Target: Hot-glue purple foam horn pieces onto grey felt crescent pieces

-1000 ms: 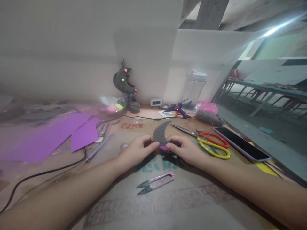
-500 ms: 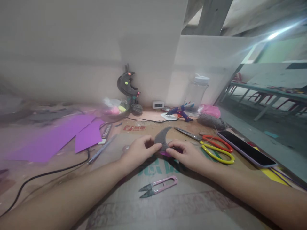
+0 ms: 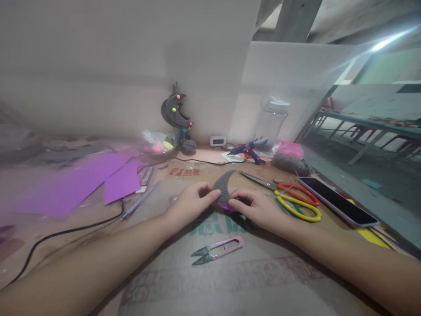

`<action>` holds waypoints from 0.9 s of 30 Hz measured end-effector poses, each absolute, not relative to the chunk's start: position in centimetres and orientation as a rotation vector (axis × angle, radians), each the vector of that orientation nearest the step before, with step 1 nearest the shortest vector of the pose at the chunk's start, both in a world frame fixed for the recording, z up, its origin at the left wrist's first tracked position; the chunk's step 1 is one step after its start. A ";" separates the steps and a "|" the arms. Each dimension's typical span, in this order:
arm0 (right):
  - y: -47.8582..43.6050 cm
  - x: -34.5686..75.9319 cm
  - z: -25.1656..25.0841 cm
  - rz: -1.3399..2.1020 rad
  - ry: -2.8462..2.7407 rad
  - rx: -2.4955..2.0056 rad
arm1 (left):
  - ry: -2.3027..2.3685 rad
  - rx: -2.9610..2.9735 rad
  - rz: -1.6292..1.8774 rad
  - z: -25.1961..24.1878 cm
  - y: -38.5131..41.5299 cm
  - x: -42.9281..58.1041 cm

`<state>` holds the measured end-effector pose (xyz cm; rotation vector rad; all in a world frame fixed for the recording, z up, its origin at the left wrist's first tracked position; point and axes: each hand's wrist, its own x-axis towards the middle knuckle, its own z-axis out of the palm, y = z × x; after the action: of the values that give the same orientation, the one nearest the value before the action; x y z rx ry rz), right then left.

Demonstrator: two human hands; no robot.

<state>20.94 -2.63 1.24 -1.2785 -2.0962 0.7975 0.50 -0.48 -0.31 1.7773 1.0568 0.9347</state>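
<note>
Between my two hands is a crescent wrapped in grey yarn (image 3: 224,186), its tip pointing up and to the right. A strip of purple shows at its lower end. My left hand (image 3: 192,202) is closed on its left edge, thumb on the front. My right hand (image 3: 256,206) pinches the lower right edge between thumb and fingers. Pink-handled thread snips (image 3: 219,250) lie on the table below my hands. Just right of my right hand lie scissors (image 3: 289,199) with one red and one yellow handle loop.
Purple sheets (image 3: 123,182), a pen (image 3: 138,204) and a black cable (image 3: 66,230) lie left. Behind stand a grey crescent with coloured pins (image 3: 173,109), a small clock (image 3: 217,140), a glue gun (image 3: 246,152) and a clear bottle (image 3: 272,125). Grey yarn (image 3: 291,163) and a phone (image 3: 338,202) lie right.
The view has shifted slightly. My right thumb sits a little lower on the crescent, and more of the purple at its lower end shows. Both hands still hold it.
</note>
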 end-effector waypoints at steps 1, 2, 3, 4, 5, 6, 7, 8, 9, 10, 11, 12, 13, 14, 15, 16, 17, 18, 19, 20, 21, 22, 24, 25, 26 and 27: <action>-2.6 21.0 1.2 0.795 -2.098 -1.276 | 1.056 1.783 0.937 -0.3 -0.5 0.5; -2.6 21.0 1.2 0.806 -2.094 -1.275 | 1.043 1.785 0.942 -0.2 -0.5 0.5; -2.6 21.0 1.3 0.824 -2.082 -1.273 | 1.025 1.780 0.951 -0.2 -0.5 0.5; -2.6 21.0 1.3 0.845 -2.069 -1.272 | 1.007 1.768 0.967 -0.2 -0.5 0.5; -2.6 21.1 1.3 0.859 -2.062 -1.273 | 0.993 1.745 0.988 -0.2 -0.5 0.5; -2.6 21.1 1.3 0.860 -2.059 -1.273 | 0.980 1.713 1.013 -0.3 -0.4 0.5; -2.6 21.0 1.4 0.853 -2.063 -1.273 | 0.963 1.679 1.035 -0.3 -0.3 0.6; -2.6 21.0 1.4 0.842 -2.069 -1.272 | 0.946 1.652 1.051 -0.4 -0.3 0.6; -2.6 21.0 1.4 0.836 -2.075 -1.272 | 0.937 1.639 1.057 -0.4 -0.2 0.6; -2.6 21.0 1.4 0.832 -2.078 -1.274 | 0.940 1.644 1.050 -0.4 -0.2 0.6; -2.7 20.9 1.4 0.832 -2.078 -1.277 | 0.957 1.662 1.034 -0.3 -0.2 0.6; -2.7 20.9 1.4 0.838 -2.075 -1.280 | 0.987 1.689 1.016 -0.3 -0.2 0.5; -2.7 20.9 1.4 0.844 -2.074 -1.283 | 1.025 1.714 0.997 -0.2 -0.2 0.5; -2.7 20.9 1.4 0.846 -2.073 -1.285 | 1.060 1.733 0.982 -0.2 -0.3 0.5; -2.7 20.9 1.4 0.845 -2.076 -1.287 | 1.084 1.740 0.973 -0.2 -0.3 0.5; -2.7 20.9 1.4 0.844 -2.078 -1.289 | 1.095 1.736 0.973 -0.2 -0.3 0.5; -2.7 21.0 1.4 0.843 -2.079 -1.295 | 1.095 1.725 0.980 -0.2 -0.3 0.5; -2.7 21.0 1.5 0.843 -2.079 -1.304 | 1.085 1.712 0.986 -0.2 -0.3 0.5; -2.7 21.0 1.5 0.845 -2.078 -1.311 | 1.070 1.701 0.994 -0.3 -0.3 0.5; -2.7 21.0 1.5 0.849 -2.075 -1.315 | 1.052 1.696 1.002 -0.3 -0.2 0.5; -2.7 21.0 1.5 0.854 -2.073 -1.314 | 1.034 1.697 1.009 -0.4 -0.2 0.5; -2.7 21.0 1.5 0.858 -2.070 -1.312 | 1.016 1.702 1.014 -0.4 -0.1 0.5; -2.7 21.0 1.5 0.867 -2.061 -1.312 | 0.984 1.690 1.033 -0.4 -0.1 0.5; -2.7 20.9 1.5 0.871 -2.057 -1.316 | 0.969 1.662 1.047 -0.4 -0.1 0.6; -2.7 20.9 1.5 0.874 -2.054 -1.323 | 0.956 1.624 1.061 -0.4 -0.1 0.6; -2.8 20.9 1.5 0.874 -2.053 -1.330 | 0.945 1.584 1.074 -0.4 -0.1 0.6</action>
<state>20.90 -2.77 1.55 -1.3302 -2.0528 0.8743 0.64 -0.09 -0.36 1.5843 0.9455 1.0740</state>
